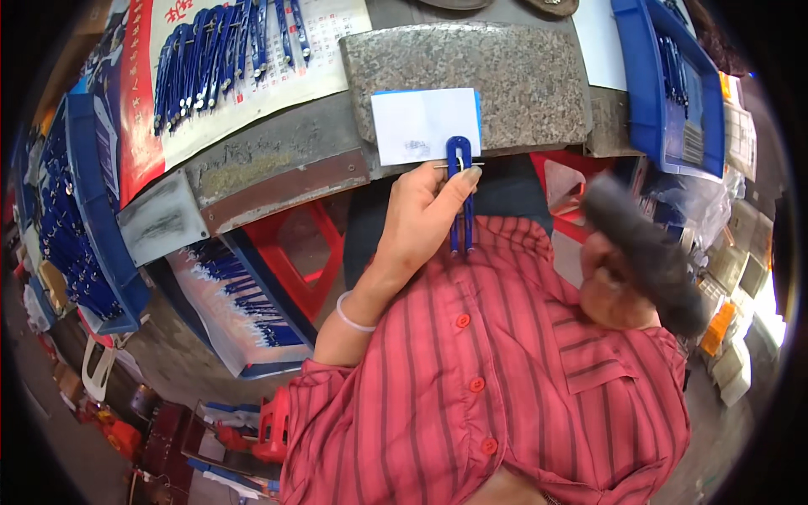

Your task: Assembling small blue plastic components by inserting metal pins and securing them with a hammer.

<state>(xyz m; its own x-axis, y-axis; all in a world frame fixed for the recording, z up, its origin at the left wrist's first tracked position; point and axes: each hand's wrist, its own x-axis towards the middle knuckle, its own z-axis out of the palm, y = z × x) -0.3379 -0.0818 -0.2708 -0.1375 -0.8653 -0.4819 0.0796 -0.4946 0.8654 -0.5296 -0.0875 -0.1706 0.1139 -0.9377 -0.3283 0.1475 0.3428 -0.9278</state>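
My left hand (421, 210) is closed on a blue two-legged tool (458, 198), pinched between thumb and fingers at the near edge of a speckled stone slab (539, 88). The tool's rounded top lies over a white pad with a blue edge (412, 118), and its legs hang toward me. A thin metal pin (478, 163) crosses it by my thumb. To the right, away from the slab, my right hand (614, 295) is closed around a dark, thick hammer-like tool (648, 244). Motion smears that tool, and its handle is hidden.
Bundles of blue pieces (215, 55) lie on a printed sheet (311, 84) at the far left. Blue bins with similar pieces stand at left (126, 278) and right (640, 109). A tray (252, 369) sits lower left; red stools (295, 261) are under the bench.
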